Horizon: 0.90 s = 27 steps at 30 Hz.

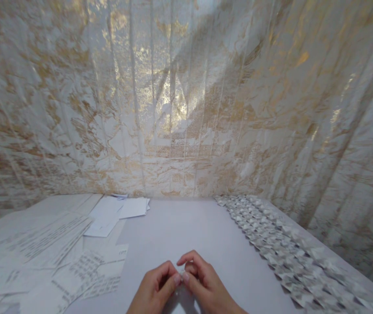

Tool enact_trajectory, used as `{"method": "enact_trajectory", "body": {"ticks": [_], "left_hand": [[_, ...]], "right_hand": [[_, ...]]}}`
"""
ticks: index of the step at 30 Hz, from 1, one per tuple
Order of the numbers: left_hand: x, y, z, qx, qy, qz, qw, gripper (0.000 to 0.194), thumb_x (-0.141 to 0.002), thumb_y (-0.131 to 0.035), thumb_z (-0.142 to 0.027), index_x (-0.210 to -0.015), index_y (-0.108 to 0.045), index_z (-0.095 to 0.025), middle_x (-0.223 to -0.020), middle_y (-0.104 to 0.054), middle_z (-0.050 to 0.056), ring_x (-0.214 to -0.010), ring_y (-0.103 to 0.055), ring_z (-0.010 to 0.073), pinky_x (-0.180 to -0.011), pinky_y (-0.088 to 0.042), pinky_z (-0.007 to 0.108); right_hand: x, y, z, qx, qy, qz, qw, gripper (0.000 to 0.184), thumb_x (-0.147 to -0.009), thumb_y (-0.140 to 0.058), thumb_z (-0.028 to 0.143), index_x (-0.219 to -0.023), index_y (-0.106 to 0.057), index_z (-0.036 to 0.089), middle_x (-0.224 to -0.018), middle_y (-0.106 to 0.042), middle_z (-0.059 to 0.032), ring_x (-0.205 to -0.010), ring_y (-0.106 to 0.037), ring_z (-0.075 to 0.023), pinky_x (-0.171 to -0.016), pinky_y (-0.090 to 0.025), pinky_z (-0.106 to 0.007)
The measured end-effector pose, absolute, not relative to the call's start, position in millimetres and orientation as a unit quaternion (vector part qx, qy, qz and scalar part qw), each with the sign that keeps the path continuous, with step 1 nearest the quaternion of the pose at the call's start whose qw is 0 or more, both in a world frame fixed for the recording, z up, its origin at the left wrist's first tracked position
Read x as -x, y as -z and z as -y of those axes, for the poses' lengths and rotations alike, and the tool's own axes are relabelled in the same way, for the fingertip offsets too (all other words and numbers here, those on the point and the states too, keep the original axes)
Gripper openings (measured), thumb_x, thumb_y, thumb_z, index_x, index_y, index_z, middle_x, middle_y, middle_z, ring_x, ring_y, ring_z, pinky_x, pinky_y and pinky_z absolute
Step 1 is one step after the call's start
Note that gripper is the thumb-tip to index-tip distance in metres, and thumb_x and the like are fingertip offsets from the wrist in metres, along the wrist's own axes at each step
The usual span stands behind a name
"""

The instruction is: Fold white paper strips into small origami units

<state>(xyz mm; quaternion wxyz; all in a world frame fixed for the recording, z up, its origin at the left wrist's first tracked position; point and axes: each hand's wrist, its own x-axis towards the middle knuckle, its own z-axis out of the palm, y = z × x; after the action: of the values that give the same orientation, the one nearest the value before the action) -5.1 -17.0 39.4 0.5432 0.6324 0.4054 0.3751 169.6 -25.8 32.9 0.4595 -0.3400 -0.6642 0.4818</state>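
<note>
My left hand [159, 285] and my right hand [202, 283] meet at the near middle of the table, thumbs and fingers pinched together. Between the fingertips is a small piece of white paper [182, 275], mostly hidden by the fingers, so its shape is hard to make out. Both hands grip it, the left from one side and the right from the other. The right index finger arches over the top. Below the hands lies a white patch [182, 308], which may be paper or a reflection on the table top.
Printed paper sheets [72, 279] overlap across the left of the pale table [180, 226]. Blank white slips [104, 218] lie at the back left. Rows of small folded paper pieces [271, 244] run along the right side. A gold-patterned curtain [180, 109] hangs behind the table.
</note>
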Motion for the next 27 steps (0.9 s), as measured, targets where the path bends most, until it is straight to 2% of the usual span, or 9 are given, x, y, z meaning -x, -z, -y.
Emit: {"method": "enact_trajectory", "body": {"ticks": [7, 11, 14, 17, 21, 25, 27], "left_hand": [[4.9, -41.3, 19.3, -0.621, -0.376, -0.405, 0.557, 0.053, -0.079, -0.066, -0.071, -0.064, -0.058, -0.021, -0.058, -0.046, -0.007, -0.060, -0.040, 0.0148, -0.059, -0.030, 0.027], [4.7, -38.2, 15.4, -0.589, -0.388, -0.375, 0.602, 0.057, -0.080, -0.062, -0.076, -0.077, -0.065, -0.019, -0.064, -0.058, -0.002, -0.061, -0.051, 0.0158, -0.061, -0.038, 0.028], [6.6, -31.8, 10.3, -0.591, -0.409, -0.368, 0.590, 0.047, -0.083, -0.068, -0.065, -0.088, -0.069, -0.018, -0.071, -0.064, -0.001, -0.067, -0.056, 0.0167, -0.066, -0.042, 0.028], [9.0, -25.1, 6.4, -0.585, -0.432, -0.358, 0.585, 0.035, -0.084, -0.074, -0.052, -0.095, -0.066, -0.020, -0.074, -0.065, -0.002, -0.072, -0.059, 0.0172, -0.070, -0.043, 0.029], [10.9, -22.6, 5.6, -0.589, -0.443, -0.355, 0.574, 0.026, -0.083, -0.075, -0.043, -0.088, -0.060, -0.022, -0.074, -0.063, -0.005, -0.071, -0.060, 0.0160, -0.067, -0.043, 0.027], [10.3, -24.2, 8.9, -0.616, -0.426, -0.364, 0.553, 0.025, -0.086, -0.072, -0.044, -0.091, -0.064, -0.020, -0.077, -0.065, -0.003, -0.075, -0.060, 0.0171, -0.069, -0.043, 0.028], [9.0, -24.1, 11.1, -0.618, -0.424, -0.364, 0.553, 0.026, -0.086, -0.071, -0.045, -0.090, -0.065, -0.020, -0.076, -0.065, -0.002, -0.075, -0.060, 0.0176, -0.070, -0.043, 0.028]], "right_hand": [[-171.2, -34.6, 27.5, 0.344, -0.472, 0.674, 0.452, 0.048, -0.094, -0.052, 0.069, -0.106, -0.049, 0.023, -0.063, -0.042, 0.0086, -0.057, -0.040, -0.0131, -0.057, -0.030, -0.025], [-175.6, -32.7, 23.3, 0.371, -0.407, 0.710, 0.439, 0.034, -0.099, -0.051, 0.056, -0.104, -0.047, 0.023, -0.066, -0.050, 0.0065, -0.060, -0.044, -0.0138, -0.060, -0.033, -0.026], [-178.0, -34.9, 22.7, 0.369, -0.385, 0.732, 0.423, 0.027, -0.099, -0.052, 0.049, -0.101, -0.048, 0.023, -0.073, -0.056, 0.0030, -0.065, -0.048, -0.0149, -0.063, -0.036, -0.027], [-178.3, -36.8, 23.8, 0.366, -0.388, 0.727, 0.432, 0.025, -0.098, -0.053, 0.046, -0.103, -0.052, 0.022, -0.081, -0.057, 0.0006, -0.071, -0.051, -0.0161, -0.067, -0.039, -0.028], [-178.6, -31.6, 22.4, 0.396, -0.377, 0.718, 0.430, 0.017, -0.095, -0.057, 0.036, -0.104, -0.056, 0.021, -0.081, -0.057, 0.0012, -0.070, -0.051, -0.0157, -0.067, -0.040, -0.028], [-181.5, -25.3, 17.4, 0.390, -0.267, 0.750, 0.463, 0.008, -0.092, -0.060, 0.021, -0.100, -0.060, 0.022, -0.094, -0.062, -0.0028, -0.087, -0.057, -0.0193, -0.077, -0.043, -0.029], [-183.1, -24.9, 15.8, 0.374, -0.192, 0.776, 0.470, 0.008, -0.092, -0.061, 0.017, -0.097, -0.062, 0.023, -0.094, -0.062, -0.0029, -0.092, -0.057, -0.0206, -0.081, -0.043, -0.030]]}}
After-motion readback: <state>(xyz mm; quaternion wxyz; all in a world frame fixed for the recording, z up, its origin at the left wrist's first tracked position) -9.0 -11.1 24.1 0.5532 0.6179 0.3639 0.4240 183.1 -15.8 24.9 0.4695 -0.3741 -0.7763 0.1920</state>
